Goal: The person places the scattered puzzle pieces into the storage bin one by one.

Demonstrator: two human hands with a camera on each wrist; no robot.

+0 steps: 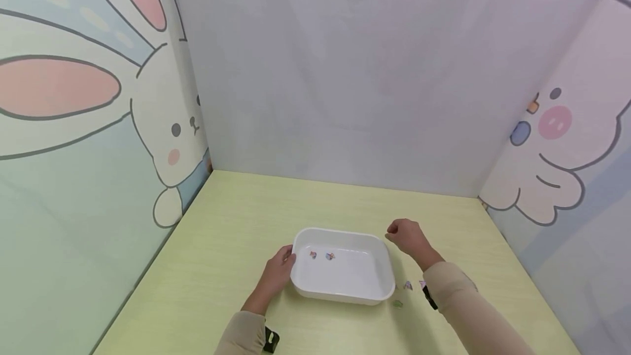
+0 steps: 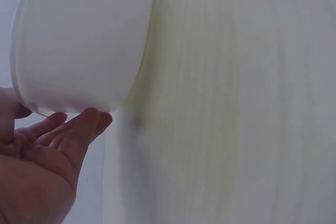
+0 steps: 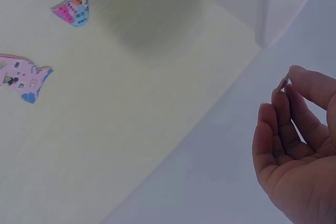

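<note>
A white rectangular tray [image 1: 355,277] with rounded corners stands on the table, and two small colourful flat pieces [image 1: 330,256] lie in its left part. My left hand [image 1: 277,272] grips the tray's left side, thumb at the rim and fingers against the outer wall [image 2: 84,51]. Beyond the tray's far right corner, my right hand [image 1: 410,237] is raised. Between thumb and fingertips it pinches a small thin piece [image 3: 282,83], seen edge-on, so its print is hidden.
Right of the tray, on the pale yellow table [image 1: 276,201], lie a pink fish-tailed piece [image 3: 21,77], a blue and pink pointed piece [image 3: 76,6] and a green piece [image 1: 397,304]. A grey cloth wall [image 1: 335,81] stands behind, with cartoon-printed walls [image 1: 59,223] at both sides.
</note>
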